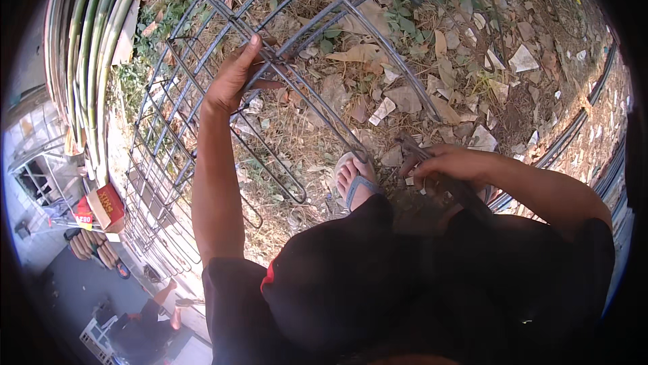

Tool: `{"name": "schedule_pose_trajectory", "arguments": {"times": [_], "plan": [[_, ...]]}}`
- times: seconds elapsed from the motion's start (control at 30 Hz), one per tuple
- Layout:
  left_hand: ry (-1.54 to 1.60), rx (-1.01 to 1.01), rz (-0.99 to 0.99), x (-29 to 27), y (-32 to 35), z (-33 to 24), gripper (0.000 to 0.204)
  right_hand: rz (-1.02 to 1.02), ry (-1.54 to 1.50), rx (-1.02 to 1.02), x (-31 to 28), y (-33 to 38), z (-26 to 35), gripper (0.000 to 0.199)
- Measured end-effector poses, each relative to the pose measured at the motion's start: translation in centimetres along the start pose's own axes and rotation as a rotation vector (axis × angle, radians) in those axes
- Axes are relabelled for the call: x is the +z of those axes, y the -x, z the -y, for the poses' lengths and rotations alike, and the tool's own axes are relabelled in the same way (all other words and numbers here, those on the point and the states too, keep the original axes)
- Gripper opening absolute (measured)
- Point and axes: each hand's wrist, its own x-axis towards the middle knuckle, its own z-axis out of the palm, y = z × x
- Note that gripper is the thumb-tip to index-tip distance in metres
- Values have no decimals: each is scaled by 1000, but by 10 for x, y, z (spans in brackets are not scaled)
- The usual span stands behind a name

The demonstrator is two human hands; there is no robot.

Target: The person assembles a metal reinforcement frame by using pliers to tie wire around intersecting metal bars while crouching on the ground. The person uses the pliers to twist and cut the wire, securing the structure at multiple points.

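Observation:
A cage of dark steel bars stretches across the upper left, its long bars crossed by thin bent rods. My left hand is closed round the cage where a thin rod crosses a long bar; the thumb lies on top and the fingertips are partly hidden behind. That rod slants down to a bent end just above my sandalled foot. My right hand, lower right of the cage, is closed on a pair of dark metal pincers. Their jaws point up and left, clear of the bars; the handles are partly in shadow.
Broken tile pieces, dry leaves and weeds litter the ground. Bamboo poles lean at upper left, above a red box. Another person is at lower left. Long dark bars lie at the right.

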Motion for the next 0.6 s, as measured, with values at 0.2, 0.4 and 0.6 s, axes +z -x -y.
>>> {"name": "schedule_pose_trajectory", "arguments": {"times": [0.2, 0.4, 0.6], "plan": [[-30, -50, 22, 2, -5, -5, 85, -538, 996, -352, -16, -30, 7, 48], [-95, -69, 5, 4, -5, -6, 85, -896, 1366, -791, -10, -82, 36, 50], [-91, -73, 0, 5, -5, -8, 82, -1018, 995, -1358, 48, -135, 135, 45]]}}
